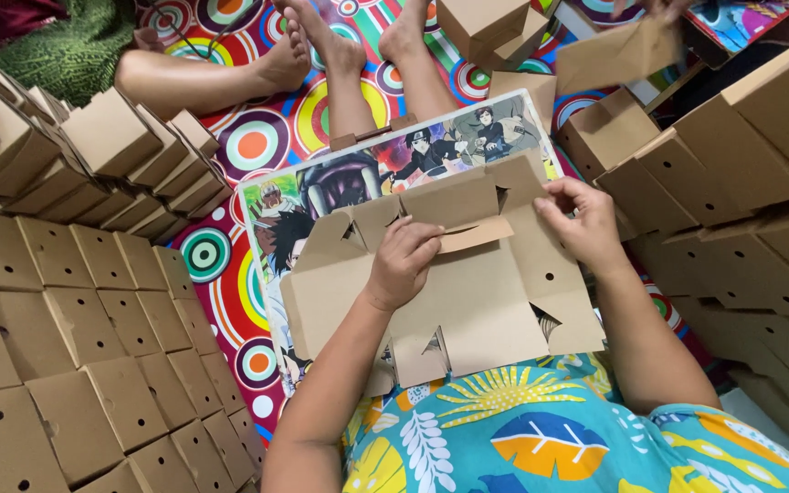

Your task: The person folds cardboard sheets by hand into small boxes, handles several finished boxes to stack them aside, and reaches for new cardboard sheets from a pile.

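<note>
Over my lap, I see my left hand point(402, 263) pinching a flap of the flat cardboard box blank point(468, 292), right hand point(582, 224) gripping its upper edge; folded boxes point(93, 365) crowd both sides, leaving little room.

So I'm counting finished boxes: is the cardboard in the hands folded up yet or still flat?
Mostly flat. The cardboard blank lies spread on the board, flaps out; the left hand and right hand bend only its top flaps.
</note>
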